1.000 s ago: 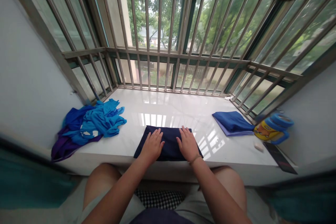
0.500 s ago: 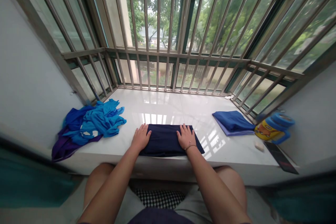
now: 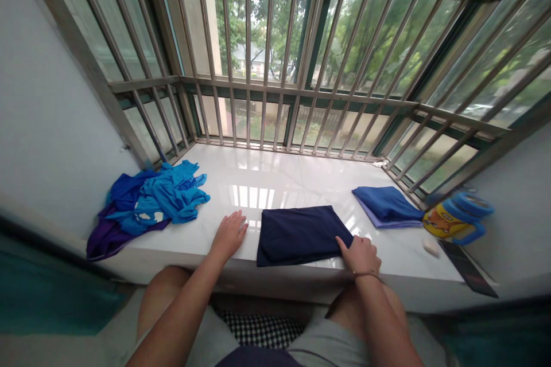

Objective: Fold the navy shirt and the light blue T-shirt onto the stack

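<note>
A navy folded garment (image 3: 301,234) lies flat on the white sill, its near edge at the sill's front. My right hand (image 3: 361,253) grips its right near corner, thumb on top and fingers curled at the edge. To the left of the cloth, apart from it, my left hand (image 3: 229,235) rests on the sill with fingers stretched out, holding nothing. What kind of garment the navy cloth is, I cannot tell.
A heap of blue and purple clothes (image 3: 159,198) lies at the left. Folded blue cloths (image 3: 387,205) are stacked at the right, near a blue and yellow jug (image 3: 456,218), a small pale block (image 3: 430,247) and a dark phone-like slab (image 3: 467,268). Metal bars (image 3: 297,92) close off the back.
The navy garment has shifted right and turned slightly. My right hand has gone from lying flat on it to gripping its right corner. My left hand has come off the cloth.
</note>
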`<state>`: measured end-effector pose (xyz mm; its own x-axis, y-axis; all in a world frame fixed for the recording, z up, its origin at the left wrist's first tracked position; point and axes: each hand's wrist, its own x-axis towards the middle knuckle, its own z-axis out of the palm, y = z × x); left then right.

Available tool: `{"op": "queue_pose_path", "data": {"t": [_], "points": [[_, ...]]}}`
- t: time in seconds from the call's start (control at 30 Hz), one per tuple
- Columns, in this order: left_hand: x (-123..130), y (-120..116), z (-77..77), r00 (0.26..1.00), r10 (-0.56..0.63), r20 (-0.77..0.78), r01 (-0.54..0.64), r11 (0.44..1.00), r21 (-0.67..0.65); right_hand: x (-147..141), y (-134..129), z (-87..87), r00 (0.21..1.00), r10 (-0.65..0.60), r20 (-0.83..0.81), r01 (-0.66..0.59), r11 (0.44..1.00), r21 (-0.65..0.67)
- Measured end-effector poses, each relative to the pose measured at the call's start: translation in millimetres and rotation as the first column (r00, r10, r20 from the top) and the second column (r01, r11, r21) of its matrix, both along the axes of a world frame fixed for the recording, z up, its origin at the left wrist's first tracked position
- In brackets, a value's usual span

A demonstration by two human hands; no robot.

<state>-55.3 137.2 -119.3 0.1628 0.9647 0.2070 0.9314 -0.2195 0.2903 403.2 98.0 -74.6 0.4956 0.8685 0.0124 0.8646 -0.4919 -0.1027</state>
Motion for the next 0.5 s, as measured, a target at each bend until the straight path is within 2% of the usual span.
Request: {"op": "queue_pose_path", "data": {"t": [0.07, 0.13, 0.2, 0.3, 0.4, 0.47, 0.5], "points": [[1, -1, 1.5, 1.0, 0.007, -0.011, -0.007, 1.0, 0.002, -3, -6, 1.0, 0.994, -0.028, -0.104, 0.023, 0.999, -0.049], [1, -2, 2.4, 1.0, 0.011, -0.018, -0.011, 1.0, 0.006, -9, -3, 7.6, 0.971, -0.031, -0.237, 0.021, 0.999, -0.043], [1, -2, 2.6, 1.0, 0.004, -0.019, -0.004, 1.0, 0.008, -18, 5, 18.3, 0.944, -0.011, -0.329, 0.027, 0.999, 0.043], [1, -3, 2.7, 1.0, -0.005, -0.011, 0.005, 1.0, 0.005, -42, 14, 34.8, 0.922, 0.062, -0.382, 0.044, 0.964, 0.263], [1, -3, 3.3, 1.0, -0.001, -0.006, 0.002, 1.0, 0.004, -82, 12, 42.0, 0.891, 0.28, -0.358, -0.083, 0.875, 0.477], [0, -3, 3.2, 1.0, -0.003, -0.001, 0.003, 1.0, 0.013, -117, 5, 38.3, 0.826, 0.491, -0.278, -0.275, 0.781, 0.561], [0, -3, 3.0, 1.0, -0.006, 0.003, 0.006, 1.0, 0.021, -134, 0, 34.0, 0.768, 0.599, -0.226, -0.395, 0.721, 0.57]]}}
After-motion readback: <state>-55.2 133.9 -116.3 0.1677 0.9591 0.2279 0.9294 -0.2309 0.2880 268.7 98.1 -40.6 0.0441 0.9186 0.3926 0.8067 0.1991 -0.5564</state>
